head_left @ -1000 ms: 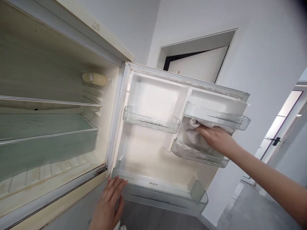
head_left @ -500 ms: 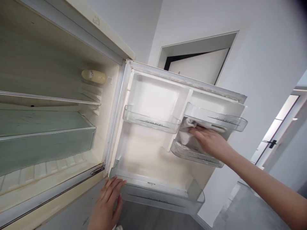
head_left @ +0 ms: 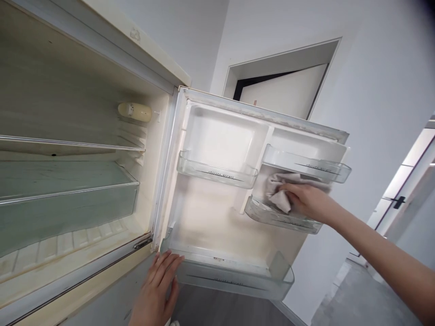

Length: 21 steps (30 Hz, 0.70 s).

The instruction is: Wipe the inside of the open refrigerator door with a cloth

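Note:
The fridge door (head_left: pixel 210 217) stands wide open, its inner side facing me. In my right hand (head_left: pixel 307 199) is a crumpled pale cloth (head_left: pixel 277 185), pressed against the door lining between the upper right shelf (head_left: pixel 306 164) and the lower right shelf (head_left: pixel 282 219). My fingers close around the cloth, and part of it hangs down into the lower shelf. My left hand (head_left: pixel 158 280) rests with its fingers stretched out at the left end of the long bottom door shelf (head_left: pixel 234 280), near the hinge side. That hand holds nothing.
To the left is the fridge interior, with a glass shelf (head_left: pixel 71 143), a greenish drawer (head_left: pixel 68 217) and a cream lamp cover (head_left: pixel 135 112). Another clear shelf (head_left: pixel 217 173) sits on the door's left half. Behind the door are a wall and a doorway (head_left: pixel 282 86).
My right hand and the cloth have shifted slightly right along the lining, and the cloth is bunched differently. My left hand stays at the bottom shelf. The view has moved a little.

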### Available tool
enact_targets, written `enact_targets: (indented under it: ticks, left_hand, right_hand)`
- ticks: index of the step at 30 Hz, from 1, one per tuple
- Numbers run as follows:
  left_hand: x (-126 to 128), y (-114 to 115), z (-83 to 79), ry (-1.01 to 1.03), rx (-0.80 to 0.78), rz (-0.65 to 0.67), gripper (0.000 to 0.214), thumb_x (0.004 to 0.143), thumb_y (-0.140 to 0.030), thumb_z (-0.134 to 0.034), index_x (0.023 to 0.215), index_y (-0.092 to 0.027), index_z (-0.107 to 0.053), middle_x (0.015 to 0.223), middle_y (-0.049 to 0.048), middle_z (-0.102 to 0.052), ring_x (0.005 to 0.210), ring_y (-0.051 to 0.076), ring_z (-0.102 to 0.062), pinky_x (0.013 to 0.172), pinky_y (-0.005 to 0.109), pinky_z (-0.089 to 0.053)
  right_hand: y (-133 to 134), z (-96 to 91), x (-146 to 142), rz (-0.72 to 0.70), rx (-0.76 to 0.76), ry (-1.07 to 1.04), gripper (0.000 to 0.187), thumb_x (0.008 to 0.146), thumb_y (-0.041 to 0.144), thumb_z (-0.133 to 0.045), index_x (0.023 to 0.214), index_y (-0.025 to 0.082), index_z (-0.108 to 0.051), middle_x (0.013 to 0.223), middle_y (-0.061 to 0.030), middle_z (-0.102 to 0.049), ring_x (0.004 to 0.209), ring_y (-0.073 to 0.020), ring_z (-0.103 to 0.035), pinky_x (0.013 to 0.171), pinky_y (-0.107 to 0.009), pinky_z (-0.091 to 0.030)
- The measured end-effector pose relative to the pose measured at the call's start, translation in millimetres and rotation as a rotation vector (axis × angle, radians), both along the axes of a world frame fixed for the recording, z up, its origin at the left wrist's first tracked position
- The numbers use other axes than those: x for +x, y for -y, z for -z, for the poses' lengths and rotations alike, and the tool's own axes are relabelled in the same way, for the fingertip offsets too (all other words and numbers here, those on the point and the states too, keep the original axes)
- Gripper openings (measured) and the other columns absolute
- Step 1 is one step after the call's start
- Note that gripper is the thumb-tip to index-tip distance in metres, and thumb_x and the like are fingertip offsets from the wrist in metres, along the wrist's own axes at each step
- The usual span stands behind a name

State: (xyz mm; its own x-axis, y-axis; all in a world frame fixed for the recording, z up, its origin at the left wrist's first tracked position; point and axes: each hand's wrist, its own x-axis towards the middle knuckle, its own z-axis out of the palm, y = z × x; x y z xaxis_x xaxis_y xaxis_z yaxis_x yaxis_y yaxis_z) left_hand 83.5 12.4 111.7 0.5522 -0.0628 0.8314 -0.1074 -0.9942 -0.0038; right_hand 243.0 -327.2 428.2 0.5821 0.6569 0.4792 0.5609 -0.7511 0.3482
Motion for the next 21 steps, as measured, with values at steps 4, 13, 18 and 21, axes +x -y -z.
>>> enact_targets:
  ticks: [4,13,18,21]
  left_hand:
    - [0.9,3.5,-1.8,0.016,0.018,-0.007,0.050,0.085,-0.017,-0.050,0.135,-0.020,-0.043,0.124,0.0054,-0.066,0.123,0.026,-0.056,0.095,0.050,-0.057]
    - [1.9,2.8,1.5,0.027,-0.012,0.000,0.053,0.085,-0.019,-0.049,0.137,-0.023,-0.041,0.125,0.0050,-0.065,0.123,0.025,-0.055,0.093,0.045,-0.058]
    - [4.1,5.0,5.2,0.005,-0.093,-0.003,0.049,0.086,-0.018,-0.049,0.134,-0.023,-0.044,0.127,0.0066,-0.063,0.126,0.026,-0.053,0.097,0.049,-0.055]
    - [3.4,2.2,7.0,0.011,-0.083,0.009,0.049,0.085,-0.019,-0.049,0.134,-0.023,-0.044,0.126,0.0070,-0.063,0.127,0.027,-0.051,0.097,0.049,-0.055]
  right_hand:
    - [20.6,3.1,5.3,0.081,-0.040,0.134,0.029,0.084,0.015,-0.039,0.095,0.019,-0.065,0.092,-0.0128,-0.074,0.082,-0.0296,-0.069,0.065,-0.039,-0.051]
    - [-37.7,7.3,-9.4,-0.021,0.526,-0.702,0.029,0.084,0.040,-0.042,0.095,0.023,-0.063,0.080,-0.0025,-0.067,0.068,-0.0175,-0.058,0.059,-0.030,-0.043]
    - [-52.6,6.6,-16.1,-0.046,0.590,-0.957,0.025,0.081,0.042,-0.049,0.095,0.023,-0.058,0.064,0.0039,-0.048,0.052,-0.0096,-0.034,0.049,-0.025,-0.024]
    - [-45.7,7.3,-17.8,-0.062,0.561,-0.984,0.026,0.082,0.044,-0.048,0.094,0.024,-0.059,0.059,0.0055,-0.043,0.050,-0.0088,-0.030,0.048,-0.024,-0.022]
